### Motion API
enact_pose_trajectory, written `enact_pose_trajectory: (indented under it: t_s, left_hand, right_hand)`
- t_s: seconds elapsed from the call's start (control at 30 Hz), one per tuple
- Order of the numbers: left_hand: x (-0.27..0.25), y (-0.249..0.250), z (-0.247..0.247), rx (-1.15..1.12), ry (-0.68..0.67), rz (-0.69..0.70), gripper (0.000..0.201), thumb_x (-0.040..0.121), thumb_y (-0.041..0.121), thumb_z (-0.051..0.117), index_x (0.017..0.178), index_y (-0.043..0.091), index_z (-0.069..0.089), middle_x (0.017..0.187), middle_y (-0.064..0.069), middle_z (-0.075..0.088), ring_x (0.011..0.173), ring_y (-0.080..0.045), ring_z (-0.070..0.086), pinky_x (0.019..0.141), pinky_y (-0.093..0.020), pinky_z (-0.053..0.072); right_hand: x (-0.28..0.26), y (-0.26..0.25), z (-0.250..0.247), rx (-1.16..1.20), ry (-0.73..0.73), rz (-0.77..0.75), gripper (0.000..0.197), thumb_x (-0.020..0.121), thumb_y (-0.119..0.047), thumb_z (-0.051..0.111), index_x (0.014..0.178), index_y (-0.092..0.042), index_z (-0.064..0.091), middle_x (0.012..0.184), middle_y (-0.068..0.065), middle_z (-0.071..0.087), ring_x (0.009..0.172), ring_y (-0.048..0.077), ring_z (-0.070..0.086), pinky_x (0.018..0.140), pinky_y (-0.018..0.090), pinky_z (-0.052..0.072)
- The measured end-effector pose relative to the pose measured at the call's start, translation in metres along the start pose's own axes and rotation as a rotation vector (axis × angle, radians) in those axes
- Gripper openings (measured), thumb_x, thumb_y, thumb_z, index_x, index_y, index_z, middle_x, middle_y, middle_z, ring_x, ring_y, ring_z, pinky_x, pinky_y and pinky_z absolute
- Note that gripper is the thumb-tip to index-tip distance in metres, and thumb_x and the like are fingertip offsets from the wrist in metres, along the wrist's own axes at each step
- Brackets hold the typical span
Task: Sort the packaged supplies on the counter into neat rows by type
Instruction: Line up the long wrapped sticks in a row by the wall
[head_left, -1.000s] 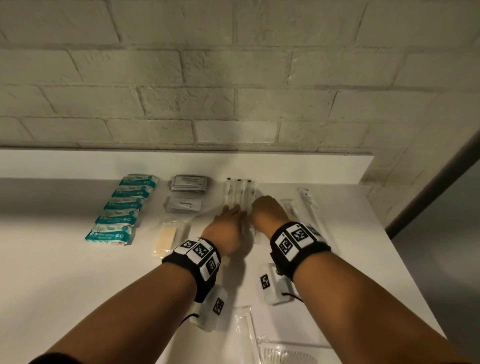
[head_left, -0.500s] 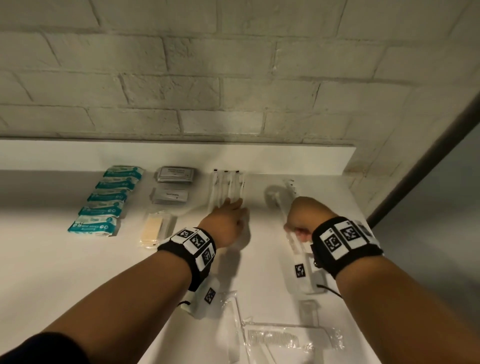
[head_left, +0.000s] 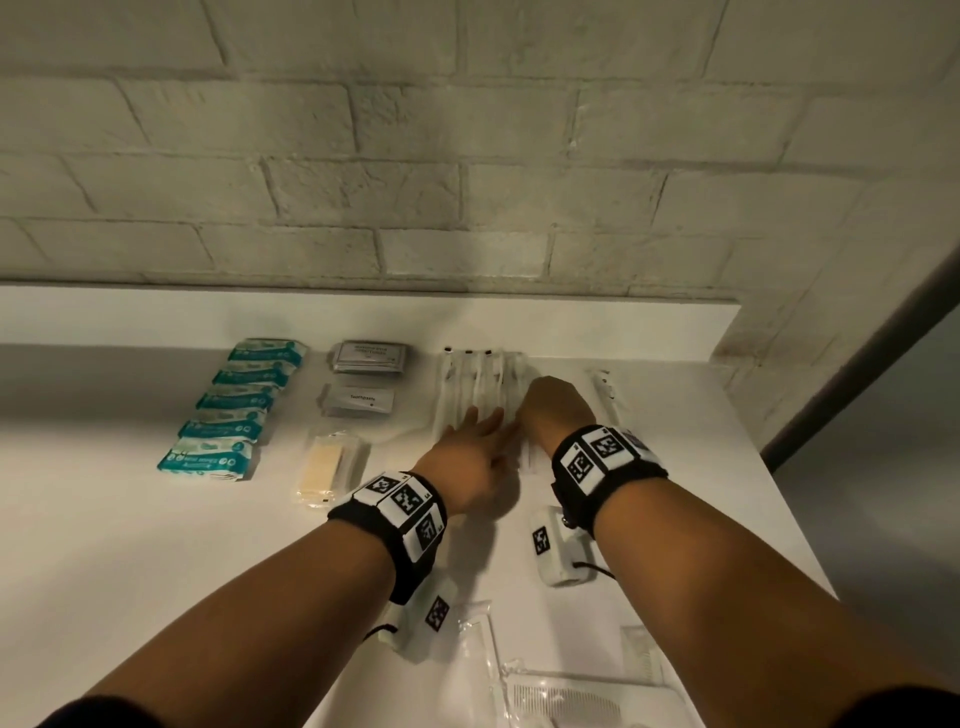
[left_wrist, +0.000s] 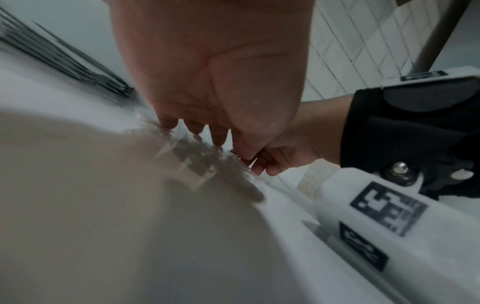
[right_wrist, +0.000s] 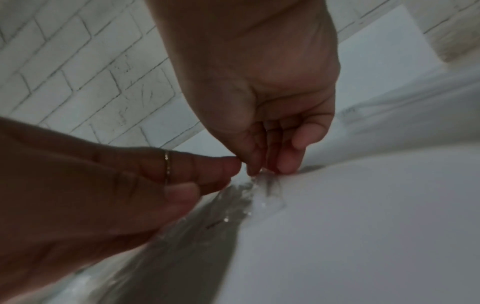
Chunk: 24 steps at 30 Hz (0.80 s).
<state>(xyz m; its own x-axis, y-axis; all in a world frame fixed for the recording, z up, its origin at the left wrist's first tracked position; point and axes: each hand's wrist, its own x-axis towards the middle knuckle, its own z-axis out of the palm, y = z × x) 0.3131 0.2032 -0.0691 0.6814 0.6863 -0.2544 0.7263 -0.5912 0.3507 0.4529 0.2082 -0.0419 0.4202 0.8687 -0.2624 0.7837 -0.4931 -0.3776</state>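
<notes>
A row of clear-wrapped toothbrushes (head_left: 475, 387) lies at the back middle of the white counter (head_left: 104, 545). My left hand (head_left: 483, 423) rests flat on the row's near end, its fingers (left_wrist: 218, 137) straight on the wrappers. Just right of it, my right hand (head_left: 553, 410) curls down at the row's right edge and pinches one wrapped toothbrush (right_wrist: 262, 179); the wrapper's near end (head_left: 530, 460) shows between my wrists. One more wrapped toothbrush (head_left: 602, 387) lies alone further right.
Teal packets (head_left: 234, 405) form a column at the left. Beside them lie two grey sachets (head_left: 369, 358), then a wrapped pale bar (head_left: 324, 467). Wrapped combs (head_left: 566, 696) lie at the near edge. The counter ends close on the right, against a brick wall (head_left: 467, 182).
My right hand has moved left from the counter's right side to the toothbrush row, carrying a wrapped toothbrush. My left hand stayed on the row.
</notes>
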Motion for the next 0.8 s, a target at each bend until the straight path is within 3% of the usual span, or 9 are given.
enact_pose_trajectory:
  t_s: [0.07,0.17,0.27,0.37,0.47,0.53,0.67,0.8]
  left_hand:
    - [-0.002,0.003,-0.002,0.016,0.019,-0.005,0.057,0.1,0.026,0.036,0.153,0.025,0.015,0.162,-0.008,0.006,0.148,-0.037,0.002,0.116,-0.054,0.012]
    - [-0.001,0.009,-0.003,0.052,0.053,0.033,0.057,0.1,0.029,0.037,0.153,0.025,0.017,0.163,-0.007,0.003,0.148,-0.038,0.0,0.117,-0.053,0.011]
    - [0.001,0.018,-0.004,0.086,0.06,0.095,0.057,0.1,0.032,0.038,0.153,0.026,0.018,0.163,-0.005,0.002,0.149,-0.035,-0.002,0.118,-0.051,0.008]
    - [0.0,0.024,-0.003,0.123,0.005,0.102,0.056,0.1,0.034,0.035,0.153,0.024,0.021,0.163,-0.004,0.007,0.149,-0.034,0.001,0.118,-0.051,0.009]
    - [-0.005,0.029,-0.003,0.104,-0.059,0.072,0.065,0.088,0.045,0.028,0.15,0.025,0.026,0.162,-0.006,0.01,0.149,-0.036,0.003,0.117,-0.054,0.009]
    - [-0.007,0.032,-0.004,0.078,-0.055,0.057,0.073,0.079,0.046,0.025,0.149,0.027,0.028,0.162,-0.006,0.011,0.149,-0.036,0.003,0.118,-0.054,0.009]
    - [-0.009,0.033,-0.004,0.062,-0.056,0.048,0.074,0.077,0.045,0.026,0.149,0.029,0.027,0.162,-0.004,0.01,0.149,-0.035,0.002,0.118,-0.053,0.008]
    - [-0.009,0.032,-0.004,0.034,-0.051,0.043,0.072,0.078,0.044,0.028,0.149,0.029,0.028,0.162,-0.004,0.011,0.149,-0.035,0.001,0.118,-0.053,0.006]
  right_hand:
    - [0.004,0.008,0.0,-0.026,-0.005,-0.029,0.027,0.092,-0.013,0.046,0.111,-0.006,0.064,0.118,0.013,0.064,0.11,0.029,0.06,0.082,0.03,0.046]
    - [0.003,0.034,-0.017,-0.021,0.065,-0.068,0.032,0.094,-0.017,0.046,0.121,-0.01,0.062,0.127,0.012,0.061,0.119,0.029,0.055,0.095,0.03,0.042]
    - [0.002,0.069,-0.041,0.003,0.197,0.006,0.03,0.094,-0.021,0.049,0.116,-0.006,0.064,0.123,0.015,0.063,0.116,0.031,0.056,0.093,0.031,0.043]
    - [-0.008,0.093,-0.051,-0.085,0.093,0.118,0.041,0.084,-0.032,0.064,0.114,-0.004,0.06,0.117,0.015,0.064,0.108,0.032,0.06,0.081,0.031,0.045]
    - [-0.018,0.101,-0.043,-0.113,-0.024,0.146,0.053,0.074,-0.034,0.074,0.117,-0.007,0.058,0.112,0.011,0.066,0.101,0.028,0.063,0.079,0.03,0.049]
    - [-0.02,0.1,-0.038,-0.117,-0.016,0.152,0.047,0.079,-0.023,0.07,0.121,-0.007,0.056,0.115,0.012,0.064,0.105,0.028,0.062,0.081,0.03,0.049]
    - [-0.016,0.083,-0.041,-0.018,0.041,0.123,0.029,0.09,-0.009,0.05,0.118,-0.002,0.054,0.117,0.016,0.063,0.107,0.032,0.06,0.076,0.03,0.044]
    - [-0.012,0.08,-0.045,0.092,0.017,0.08,0.027,0.093,-0.008,0.045,0.115,0.001,0.057,0.117,0.022,0.062,0.092,0.03,0.061,0.073,0.033,0.05]
